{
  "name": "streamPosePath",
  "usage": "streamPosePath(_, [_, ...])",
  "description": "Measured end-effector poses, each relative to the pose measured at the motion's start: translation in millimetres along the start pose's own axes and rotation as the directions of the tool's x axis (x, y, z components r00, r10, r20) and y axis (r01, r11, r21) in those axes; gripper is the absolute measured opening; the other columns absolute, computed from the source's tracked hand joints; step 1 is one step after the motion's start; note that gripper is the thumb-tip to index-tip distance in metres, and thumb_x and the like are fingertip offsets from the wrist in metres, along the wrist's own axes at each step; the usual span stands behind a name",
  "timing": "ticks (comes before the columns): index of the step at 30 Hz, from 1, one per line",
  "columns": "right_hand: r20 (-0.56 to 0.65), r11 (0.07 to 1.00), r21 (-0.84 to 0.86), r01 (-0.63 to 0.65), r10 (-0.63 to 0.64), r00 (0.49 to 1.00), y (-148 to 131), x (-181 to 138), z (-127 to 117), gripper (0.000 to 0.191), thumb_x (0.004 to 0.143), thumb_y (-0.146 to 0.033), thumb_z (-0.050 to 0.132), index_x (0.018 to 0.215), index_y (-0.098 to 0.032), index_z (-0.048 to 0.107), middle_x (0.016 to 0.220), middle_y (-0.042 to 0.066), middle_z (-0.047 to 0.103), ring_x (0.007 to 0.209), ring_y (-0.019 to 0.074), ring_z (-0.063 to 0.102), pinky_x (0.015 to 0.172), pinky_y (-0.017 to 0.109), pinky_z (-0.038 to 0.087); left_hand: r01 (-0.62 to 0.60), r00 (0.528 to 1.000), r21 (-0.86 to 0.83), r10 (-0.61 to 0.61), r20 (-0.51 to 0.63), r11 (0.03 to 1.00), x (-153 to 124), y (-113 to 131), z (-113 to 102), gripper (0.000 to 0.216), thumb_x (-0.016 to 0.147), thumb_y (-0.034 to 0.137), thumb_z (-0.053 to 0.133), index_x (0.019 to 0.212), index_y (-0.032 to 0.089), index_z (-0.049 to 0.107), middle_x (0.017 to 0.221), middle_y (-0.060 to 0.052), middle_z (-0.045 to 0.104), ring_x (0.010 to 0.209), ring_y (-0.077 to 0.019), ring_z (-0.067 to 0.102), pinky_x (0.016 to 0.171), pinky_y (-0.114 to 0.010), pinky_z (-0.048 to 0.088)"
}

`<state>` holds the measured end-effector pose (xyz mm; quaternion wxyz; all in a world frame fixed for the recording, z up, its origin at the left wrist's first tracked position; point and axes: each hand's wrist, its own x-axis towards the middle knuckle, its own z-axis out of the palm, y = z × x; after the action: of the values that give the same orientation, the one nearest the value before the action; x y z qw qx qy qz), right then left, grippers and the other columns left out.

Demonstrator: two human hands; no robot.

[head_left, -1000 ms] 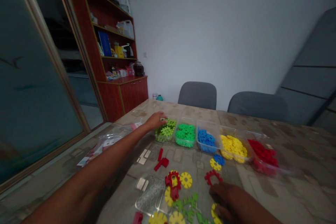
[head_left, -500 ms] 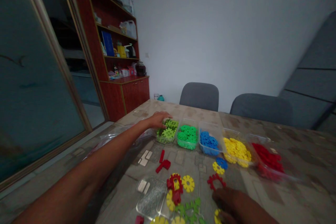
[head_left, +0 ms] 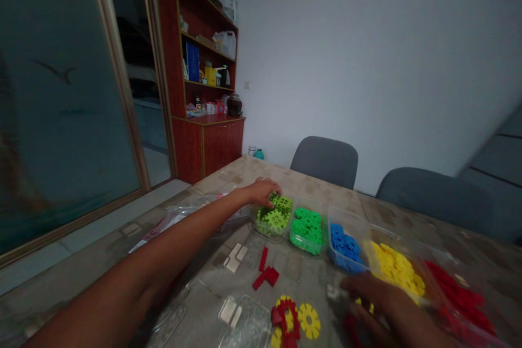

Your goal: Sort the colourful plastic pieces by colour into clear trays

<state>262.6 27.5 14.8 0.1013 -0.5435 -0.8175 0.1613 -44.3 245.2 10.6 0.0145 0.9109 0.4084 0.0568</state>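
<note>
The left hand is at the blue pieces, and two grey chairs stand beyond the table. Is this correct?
Not blue: the head view shows the left hand at the light green pieces. Two grey chairs do stand beyond the table.

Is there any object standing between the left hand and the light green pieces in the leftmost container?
Nothing visible does. The left hand reaches over the left edge of the leftmost container, right at the light green pieces. No lid shows over them. Whether it grips a piece, I cannot tell.
</note>
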Motion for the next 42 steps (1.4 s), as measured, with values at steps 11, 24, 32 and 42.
streamPosePath(11, [-0.001, 0.928, -0.278, 0.247, -0.257, 0.966, -53, 175, -10, 0.036, 0.090, -0.003, 0.046, 0.119, -0.014, 0.063, 0.123, 0.012, 0.066, 0.117, 0.0212, 0.056, 0.101, 0.033, 0.041, 0.012, 1.000, 0.021, -0.012, -0.015, 1.000, -8, 4, -18, 0.045, 0.076, 0.021, 0.071, 0.120, 0.020, 0.060, 0.116, -0.009, 0.070, 0.107, -0.0275, 0.062, 0.093, -0.035, 0.042])
streamPosePath(24, [0.120, 0.822, -0.542, 0.175, -0.130, 0.984, -61, 209, 9, 0.026, 0.095, -0.032, 0.060, 0.116, -0.017, 0.062, 0.120, 0.007, 0.063, 0.104, 0.0233, 0.063, 0.089, 0.046, 0.053, 0.080, 0.996, 0.111, -0.083, 0.024, 0.991, -11, 22, -15, 0.075, 0.073, 0.005, 0.060, 0.143, 0.003, 0.032, 0.113, -0.023, 0.068, 0.112, -0.0328, 0.060, 0.105, -0.048, 0.034])
streamPosePath(32, [0.094, 0.816, -0.556, 0.157, -0.126, 0.988, -61, 209, 9, 0.026, 0.095, -0.032, 0.060, 0.116, -0.017, 0.062, 0.119, 0.007, 0.063, 0.102, 0.0227, 0.063, 0.087, 0.045, 0.054, 0.076, 0.996, 0.188, -0.082, 0.028, 0.979, -9, 25, -25, 0.072, 0.074, 0.007, 0.061, 0.142, 0.006, 0.036, 0.117, -0.023, 0.066, 0.114, -0.0331, 0.059, 0.105, -0.049, 0.033])
streamPosePath(42, [0.081, 0.838, -0.522, 0.159, -0.137, 0.987, -59, 226, 12, 0.029, 0.096, -0.033, 0.059, 0.122, -0.019, 0.059, 0.125, 0.008, 0.060, 0.107, 0.0241, 0.061, 0.089, 0.046, 0.052, 0.097, 0.995, 0.223, -0.100, 0.002, 0.970, -10, 28, -27, 0.062, 0.077, 0.006, 0.063, 0.135, 0.003, 0.043, 0.114, -0.025, 0.067, 0.111, -0.0358, 0.062, 0.104, -0.054, 0.034])
